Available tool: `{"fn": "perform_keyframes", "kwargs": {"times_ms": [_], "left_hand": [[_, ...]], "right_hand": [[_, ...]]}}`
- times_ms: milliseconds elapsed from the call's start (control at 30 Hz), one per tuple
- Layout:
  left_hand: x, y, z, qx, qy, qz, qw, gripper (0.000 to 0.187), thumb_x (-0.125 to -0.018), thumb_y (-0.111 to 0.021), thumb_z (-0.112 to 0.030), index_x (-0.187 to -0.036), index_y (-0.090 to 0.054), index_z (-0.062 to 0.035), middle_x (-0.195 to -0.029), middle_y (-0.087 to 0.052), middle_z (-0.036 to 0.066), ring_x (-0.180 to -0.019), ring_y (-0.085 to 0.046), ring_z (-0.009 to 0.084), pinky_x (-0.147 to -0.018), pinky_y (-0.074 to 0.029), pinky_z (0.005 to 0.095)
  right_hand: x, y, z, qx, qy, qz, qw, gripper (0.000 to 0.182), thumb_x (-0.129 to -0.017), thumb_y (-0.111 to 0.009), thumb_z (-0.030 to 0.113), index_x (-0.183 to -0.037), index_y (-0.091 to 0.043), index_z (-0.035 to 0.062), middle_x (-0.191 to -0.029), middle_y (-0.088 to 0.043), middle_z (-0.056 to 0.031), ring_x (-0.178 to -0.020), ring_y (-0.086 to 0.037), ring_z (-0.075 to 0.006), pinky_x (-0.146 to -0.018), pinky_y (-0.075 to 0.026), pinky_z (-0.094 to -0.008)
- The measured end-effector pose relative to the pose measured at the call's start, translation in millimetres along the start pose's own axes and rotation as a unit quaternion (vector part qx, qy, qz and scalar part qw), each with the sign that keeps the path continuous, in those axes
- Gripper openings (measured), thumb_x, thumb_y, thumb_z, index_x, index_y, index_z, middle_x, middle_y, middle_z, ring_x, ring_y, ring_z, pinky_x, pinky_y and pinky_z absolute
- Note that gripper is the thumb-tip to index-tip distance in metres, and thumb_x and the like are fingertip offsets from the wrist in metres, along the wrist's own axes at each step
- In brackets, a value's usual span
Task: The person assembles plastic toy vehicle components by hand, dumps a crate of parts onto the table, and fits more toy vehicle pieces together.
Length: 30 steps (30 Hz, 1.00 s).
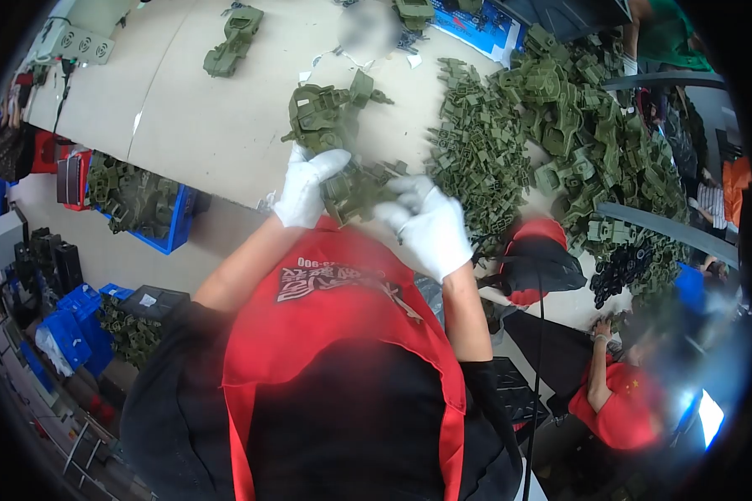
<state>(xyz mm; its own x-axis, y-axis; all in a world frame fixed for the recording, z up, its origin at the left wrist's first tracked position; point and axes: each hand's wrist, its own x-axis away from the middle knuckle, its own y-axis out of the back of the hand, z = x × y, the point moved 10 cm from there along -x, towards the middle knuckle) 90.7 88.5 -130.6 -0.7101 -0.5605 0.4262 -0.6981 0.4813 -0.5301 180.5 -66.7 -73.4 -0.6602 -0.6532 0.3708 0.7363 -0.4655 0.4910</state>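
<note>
My left hand [307, 185], in a white glove, is closed on the left side of a green plastic part [353, 194] held near the table's front edge. At the part's right side is my right hand [427, 224], also gloved in white, its fingers bent and blurred against the part. Just beyond my left hand, a green toy vehicle assembly [317, 113] rests on the table [184, 108]. Farther off at the upper left lies another long green part [233, 42].
Large heaps of small green parts [480, 142] and bigger green pieces [560, 100] cover the table's right side. Blue crates [175, 224] with green parts stand at the left below the table. A co-worker in red [617, 405] sits at the lower right.
</note>
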Motion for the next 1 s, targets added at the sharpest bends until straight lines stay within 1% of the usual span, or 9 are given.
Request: {"fn": "perform_keyframes", "kwargs": {"times_ms": [67,100,167,200,267,367,600,867,1000], "left_hand": [[4.2,-0.5,-3.5,-0.001,-0.010,0.016,1.000,0.030,-0.082,-0.062,-0.004,-0.111,-0.058,-0.0029,-0.092,-0.065,0.010,-0.081,-0.065,0.0200,-0.072,-0.055,0.0333],[7.4,1.5,-2.0,-0.013,0.000,0.017,1.000,0.033,-0.080,-0.064,-0.001,-0.112,-0.058,-0.0035,-0.094,-0.064,0.007,-0.083,-0.064,0.0183,-0.074,-0.053,0.0320],[14.7,2.6,-1.9,-0.040,0.000,0.026,0.999,0.033,-0.078,-0.069,0.000,-0.110,-0.059,-0.0027,-0.095,-0.065,0.004,-0.084,-0.062,0.0147,-0.074,-0.051,0.0290],[17.6,4.3,-0.5,-0.039,-0.001,0.024,0.999,0.033,-0.078,-0.069,0.000,-0.110,-0.059,-0.0027,-0.095,-0.065,0.004,-0.084,-0.062,0.0147,-0.074,-0.051,0.0290],[22.2,8.8,3.5,-0.064,-0.004,0.013,0.998,0.029,-0.079,-0.070,-0.002,-0.107,-0.061,-0.0013,-0.096,-0.067,0.005,-0.084,-0.063,0.0141,-0.074,-0.050,0.0284],[25.6,6.5,-1.1,-0.073,-0.005,0.028,0.997,0.025,-0.081,-0.070,-0.004,-0.105,-0.063,-0.0009,-0.097,-0.067,0.005,-0.083,-0.062,0.0124,-0.074,-0.050,0.0280],[29.8,2.4,-5.8,-0.128,-0.044,0.045,0.990,0.021,-0.083,-0.068,-0.008,-0.103,-0.064,-0.0021,-0.093,-0.067,0.003,-0.081,-0.061,0.0113,-0.073,-0.050,0.0281],[26.7,-6.2,-11.4,-0.092,-0.044,0.052,0.993,0.018,-0.082,-0.067,-0.008,-0.099,-0.065,-0.0012,-0.089,-0.067,0.003,-0.077,-0.060,0.0110,-0.070,-0.049,0.0277],[21.8,-7.1,-4.2,-0.062,-0.025,0.071,0.995,0.017,-0.083,-0.066,-0.008,-0.097,-0.067,-0.0008,-0.087,-0.067,0.003,-0.075,-0.059,0.0106,-0.067,-0.048,0.0269]], "right_hand": [[6.5,-11.7,7.9,0.032,0.000,-0.005,0.999,0.028,-0.077,-0.075,0.018,-0.099,-0.064,0.0046,-0.089,-0.072,-0.0122,-0.071,-0.069,-0.0196,-0.068,-0.054,-0.0325],[7.1,-17.3,8.2,0.032,-0.001,-0.005,0.999,0.028,-0.077,-0.075,0.018,-0.099,-0.064,0.0046,-0.089,-0.072,-0.0122,-0.071,-0.069,-0.0196,-0.068,-0.054,-0.0325],[9.7,-11.2,26.0,0.075,0.093,-0.095,0.988,0.026,-0.078,-0.074,0.017,-0.098,-0.063,0.0044,-0.088,-0.071,-0.0150,-0.072,-0.069,-0.0284,-0.068,-0.055,-0.0363],[9.9,-15.6,25.8,0.076,0.094,-0.093,0.988,0.026,-0.078,-0.074,0.017,-0.098,-0.063,0.0044,-0.088,-0.071,-0.0150,-0.072,-0.069,-0.0284,-0.068,-0.055,-0.0363],[20.3,-12.1,42.5,0.127,0.168,-0.162,0.964,0.023,-0.081,-0.072,0.016,-0.098,-0.062,0.0048,-0.088,-0.069,-0.0173,-0.075,-0.068,-0.0350,-0.068,-0.055,-0.0394],[29.7,-12.5,57.0,0.135,0.205,-0.188,0.951,0.019,-0.082,-0.071,0.015,-0.097,-0.062,0.0063,-0.088,-0.069,-0.0164,-0.075,-0.068,-0.0349,-0.068,-0.055,-0.0409],[34.0,-14.1,60.7,0.145,0.211,-0.203,0.945,0.017,-0.082,-0.070,0.014,-0.095,-0.062,0.0076,-0.088,-0.070,-0.0143,-0.073,-0.068,-0.0334,-0.065,-0.055,-0.0407],[37.4,-17.6,69.5,0.205,0.235,-0.222,0.924,0.016,-0.082,-0.070,0.014,-0.094,-0.061,0.0083,-0.085,-0.069,-0.0125,-0.069,-0.067,-0.0309,-0.061,-0.054,-0.0398],[35.1,-16.3,68.7,0.180,0.240,-0.222,0.928,0.016,-0.083,-0.069,0.014,-0.095,-0.061,0.0082,-0.085,-0.069,-0.0122,-0.068,-0.067,-0.0297,-0.059,-0.054,-0.0392]]}}
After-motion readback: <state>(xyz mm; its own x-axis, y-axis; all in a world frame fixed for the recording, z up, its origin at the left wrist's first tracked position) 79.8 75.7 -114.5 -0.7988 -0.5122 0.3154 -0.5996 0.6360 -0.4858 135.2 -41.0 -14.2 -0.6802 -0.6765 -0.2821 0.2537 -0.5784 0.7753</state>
